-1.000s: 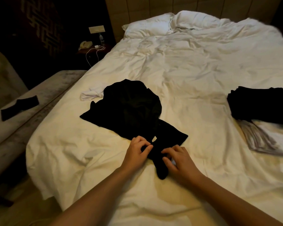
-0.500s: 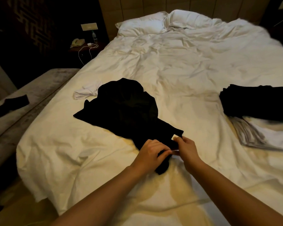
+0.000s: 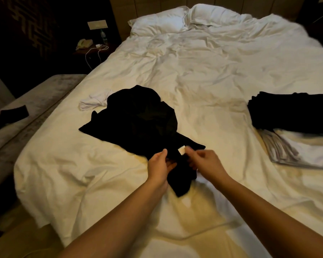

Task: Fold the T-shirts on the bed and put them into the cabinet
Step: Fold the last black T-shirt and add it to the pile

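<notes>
The crumpled black T-shirt (image 3: 138, 125) lay on the bed (image 3: 213, 75) near its foot. My left hand (image 3: 159, 165) gripped its near edge; my right hand (image 3: 206, 161) pinched fabric beside the white tag (image 3: 181, 151). I judged it needed spreading flat before folding.

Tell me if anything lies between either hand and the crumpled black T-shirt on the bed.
Nothing visible does. The left hand and right hand are already on the near end of the black T-shirt, by its white tag. The cabinet is out of view, so that path cannot be judged.
</notes>
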### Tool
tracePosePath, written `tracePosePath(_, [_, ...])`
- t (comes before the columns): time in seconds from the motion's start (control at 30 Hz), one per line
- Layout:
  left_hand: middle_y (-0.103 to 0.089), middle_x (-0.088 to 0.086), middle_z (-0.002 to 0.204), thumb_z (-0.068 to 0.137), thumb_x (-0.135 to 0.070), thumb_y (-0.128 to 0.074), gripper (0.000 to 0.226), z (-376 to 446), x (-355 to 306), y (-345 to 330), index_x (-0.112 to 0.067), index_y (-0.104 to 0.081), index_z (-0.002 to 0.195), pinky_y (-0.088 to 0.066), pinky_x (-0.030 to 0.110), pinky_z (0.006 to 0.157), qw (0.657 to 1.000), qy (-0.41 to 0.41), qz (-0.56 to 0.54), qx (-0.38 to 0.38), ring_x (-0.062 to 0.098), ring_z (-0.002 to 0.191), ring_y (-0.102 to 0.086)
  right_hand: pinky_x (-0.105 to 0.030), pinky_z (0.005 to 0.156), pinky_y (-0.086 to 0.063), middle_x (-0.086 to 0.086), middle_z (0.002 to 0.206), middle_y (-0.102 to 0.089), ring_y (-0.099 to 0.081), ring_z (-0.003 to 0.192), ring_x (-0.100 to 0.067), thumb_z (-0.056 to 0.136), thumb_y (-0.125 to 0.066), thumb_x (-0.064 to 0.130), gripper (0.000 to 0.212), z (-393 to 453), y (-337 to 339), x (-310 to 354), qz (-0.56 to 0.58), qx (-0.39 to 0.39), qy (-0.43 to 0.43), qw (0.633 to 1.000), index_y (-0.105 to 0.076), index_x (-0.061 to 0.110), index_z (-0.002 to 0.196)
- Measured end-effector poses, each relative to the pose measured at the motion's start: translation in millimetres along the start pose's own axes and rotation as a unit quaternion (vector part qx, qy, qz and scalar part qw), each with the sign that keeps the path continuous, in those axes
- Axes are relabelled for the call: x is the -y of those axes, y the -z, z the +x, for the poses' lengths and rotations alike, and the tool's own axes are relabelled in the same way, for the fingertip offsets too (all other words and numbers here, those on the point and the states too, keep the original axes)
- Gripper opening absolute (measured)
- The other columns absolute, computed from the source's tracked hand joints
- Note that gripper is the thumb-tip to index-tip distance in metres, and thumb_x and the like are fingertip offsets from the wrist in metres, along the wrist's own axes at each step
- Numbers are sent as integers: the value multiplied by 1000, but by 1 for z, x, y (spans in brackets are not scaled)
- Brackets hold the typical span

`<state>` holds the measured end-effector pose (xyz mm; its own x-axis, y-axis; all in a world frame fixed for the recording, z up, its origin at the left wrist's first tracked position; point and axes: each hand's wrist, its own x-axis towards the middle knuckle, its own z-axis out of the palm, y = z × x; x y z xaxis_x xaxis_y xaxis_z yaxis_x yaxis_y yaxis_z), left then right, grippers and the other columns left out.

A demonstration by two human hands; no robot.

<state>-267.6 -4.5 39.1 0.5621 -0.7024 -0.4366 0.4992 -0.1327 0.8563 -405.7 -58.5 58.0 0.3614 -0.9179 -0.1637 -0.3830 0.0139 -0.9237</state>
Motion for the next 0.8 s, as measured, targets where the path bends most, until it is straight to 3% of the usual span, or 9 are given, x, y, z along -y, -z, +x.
tracePosePath(0.07, [-74,13,96,106,-20,-48,23,-3,-7,12,-5,-64,112,-56,31,69,996,10,-84,-12,24,84,-72,-30,57,-39,-11,63,-56,-52,57,-15,93,-55,58,61,14,-5,13,-39,-62,52,996,-61,1,74])
tracePosePath(0.13, [-75,9,93,106,-23,-47,24,-2,-14,25,-8,-64,114,-55,33,70,988,25,-148,-20,22,84,-71,-30,60,-41,-5,71,-61,-57,64,-15,97,-51,53,52,32,-15,30,-69,-48,102,991,-62,5,81])
tracePosePath(0.27, [-75,6,84,103,-20,-51,22,4,-29,47,-8,-66,111,-54,32,69,981,63,-183,-9,20,76,-70,-25,78,-48,8,99,-67,-62,91,-6,101,-51,39,24,70,-50,63,-117,99,180,972,-67,22,104])
tracePosePath(0.37, [-75,11,102,101,-13,-54,21,13,-39,66,-6,-68,115,-55,34,80,989,15,-147,21,20,88,-72,-24,96,-42,10,121,-62,-56,110,-6,102,-49,38,29,95,-83,81,-190,223,204,934,-63,25,124])
tracePosePath(0.43, [-73,12,111,99,-12,-57,18,17,-47,77,-10,-68,113,-54,35,91,995,-27,-89,22,21,101,-70,-25,101,-39,10,125,-61,-54,115,-7,102,-48,44,35,104,-98,92,-229,287,186,911,-63,25,128])
tracePosePath(0.5, [-73,9,114,98,-13,-60,15,19,-60,89,-16,-69,110,-53,33,96,997,-60,-28,24,20,107,-69,-26,96,-43,9,112,-66,-59,105,-6,100,-48,51,36,111,-108,104,-254,324,161,897,-68,27,117])
tracePosePath(0.6, [-76,3,104,96,-12,-63,13,25,-81,103,-18,-72,104,-54,25,88,995,-82,23,48,15,100,-70,-23,78,-46,4,91,-68,-63,84,-6,96,-54,53,34,119,-111,121,-249,352,139,892,-72,24,95])
tracePosePath(0.7, [-76,6,103,94,-10,-65,15,33,-100,114,-11,-73,107,-54,22,85,991,-82,60,91,15,98,-70,-20,81,-48,3,102,-72,-66,96,-8,96,-58,46,29,126,-106,134,-214,383,108,892,-74,24,106])
tracePosePath(0.8, [-74,11,105,94,-9,-66,22,40,-117,121,-2,-71,114,-54,19,83,980,-106,114,124,16,96,-70,-16,67,-49,6,84,-72,-68,77,-6,94,-63,39,25,130,-93,145,-167,392,81,901,-76,18,100])
